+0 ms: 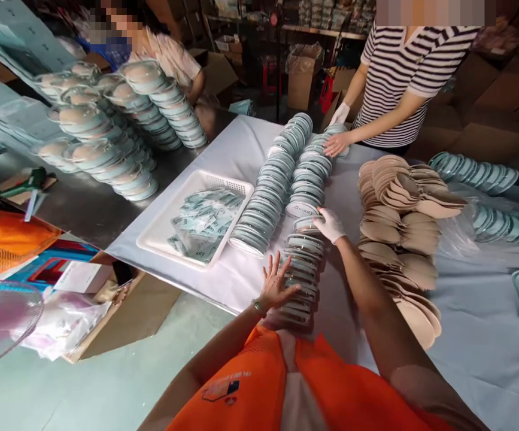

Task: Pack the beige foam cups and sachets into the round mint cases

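Note:
A row of pale blue oval, dish-like pieces [303, 272] lies on the cloth directly before me. My left hand [276, 288] rests against its left side, fingers spread wide. At the row's far end, my right hand [331, 225], in a white glove, has its fingers closed on the edge of a pale blue oval piece [305, 223]. Just beyond stand two longer rows of similar pieces, one to the left [266, 194] and one in the middle [307, 182]; the middle row's near face carries dark lettering.
Left lies a white plastic basket [145, 239] with several flat printed packets [208, 218]. Beige oval pieces [382, 227] are stacked at right. Across the table, a person in a striped top [398, 96] touches the far pieces. Wrapped stacks [97, 149] fill the dark table; another person [173, 57] is behind.

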### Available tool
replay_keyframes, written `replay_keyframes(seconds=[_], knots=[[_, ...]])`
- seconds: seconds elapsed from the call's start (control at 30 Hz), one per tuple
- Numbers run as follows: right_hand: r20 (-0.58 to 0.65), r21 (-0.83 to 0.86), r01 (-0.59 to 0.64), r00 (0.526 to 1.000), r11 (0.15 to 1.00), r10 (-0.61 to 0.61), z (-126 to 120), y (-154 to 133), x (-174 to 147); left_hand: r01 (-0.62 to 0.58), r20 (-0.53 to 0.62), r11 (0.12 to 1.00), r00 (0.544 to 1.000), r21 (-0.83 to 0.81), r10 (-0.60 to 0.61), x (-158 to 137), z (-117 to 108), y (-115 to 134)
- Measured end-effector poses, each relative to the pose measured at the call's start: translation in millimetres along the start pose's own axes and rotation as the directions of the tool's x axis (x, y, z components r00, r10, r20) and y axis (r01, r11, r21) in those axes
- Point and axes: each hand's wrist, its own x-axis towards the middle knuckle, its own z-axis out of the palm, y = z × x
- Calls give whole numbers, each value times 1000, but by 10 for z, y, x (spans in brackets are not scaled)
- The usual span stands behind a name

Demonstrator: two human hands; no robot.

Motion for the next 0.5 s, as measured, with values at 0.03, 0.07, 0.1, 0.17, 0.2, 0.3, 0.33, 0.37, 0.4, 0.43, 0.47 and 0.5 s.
replay_keyframes(seconds=[0.03,0.07,0.1,0.17,0.2,0.3,0.33,0.37,0.4,0.43,0.47,0.5], knots=[[26,-60,-52,998,997,54,104,-34,72,21,-6,999,1000,-30,-21,116,38,19],[39,-116,-102,993,988,107,206,-60,97,32,-7,998,999,-57,-32,207,88,27],[36,-158,-141,988,977,148,301,-75,83,31,-8,996,999,-81,-32,267,147,25],[6,-191,-205,978,960,210,449,-64,-13,11,-9,994,1000,-112,-12,291,272,-4],[-4,-191,-229,973,955,233,496,-42,-70,5,-8,993,1000,-120,-6,270,322,-26],[17,-162,-245,968,956,251,550,67,-172,10,-2,994,1000,-111,-10,277,311,-62],[32,-143,-227,972,963,233,552,116,-173,-2,-16,995,1000,-102,0,367,242,-49],[50,-118,-196,978,974,203,553,171,-163,-28,-39,995,999,-99,24,523,147,-18],[72,-73,-161,983,984,167,556,234,-151,-60,-65,993,996,-104,54,743,35,30],[86,0,-139,987,990,139,563,303,-147,-101,-88,987,992,-123,91,1014,-80,91],[79,109,-151,987,983,143,576,376,-158,-120,-78,978,991,-168,109,1314,-188,158],[64,237,-186,982,954,176,595,452,-191,-102,-35,969,995,-226,97,1618,-280,225]])
